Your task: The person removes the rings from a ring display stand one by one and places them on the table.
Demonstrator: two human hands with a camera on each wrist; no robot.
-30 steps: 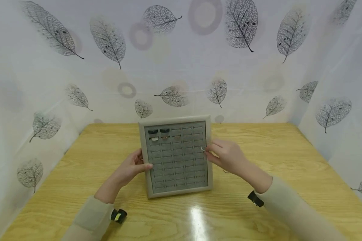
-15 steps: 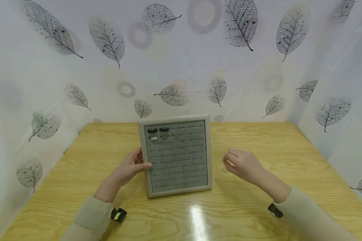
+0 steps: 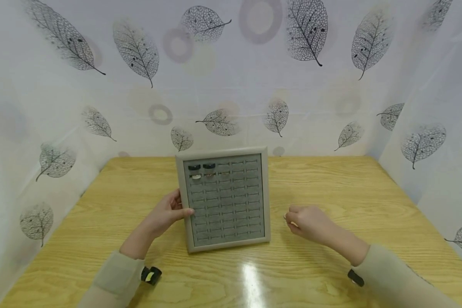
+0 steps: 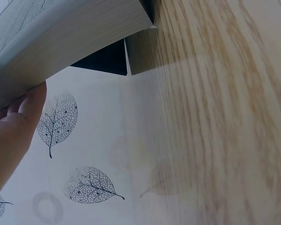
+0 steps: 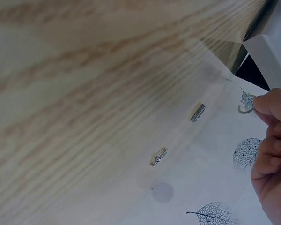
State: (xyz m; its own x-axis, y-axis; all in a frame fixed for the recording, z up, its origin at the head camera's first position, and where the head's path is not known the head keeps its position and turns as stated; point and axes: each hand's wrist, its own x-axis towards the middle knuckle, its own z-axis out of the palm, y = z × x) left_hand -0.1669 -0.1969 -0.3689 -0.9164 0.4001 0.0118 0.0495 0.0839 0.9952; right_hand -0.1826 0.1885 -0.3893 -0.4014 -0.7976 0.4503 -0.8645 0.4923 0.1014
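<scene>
A grey ring display board in a pale frame stands tilted on the table. My left hand grips its left edge, thumb on the front; the fingers wrap behind the frame in the left wrist view. Two black rings sit in the top row of slots. Below them are a silver ring and a reddish one. My right hand is low over the table, right of the board. Its thumb and forefinger pinch a thin silver ring, as the right wrist view shows.
Two more silver rings, a banded one and one with a stone, lie on the wooden table near my right hand. A leaf-printed cloth walls the back and sides of the table.
My right hand has moved from the board's right edge out to the right, then down to the table. My left hand and the board have stayed in place.
</scene>
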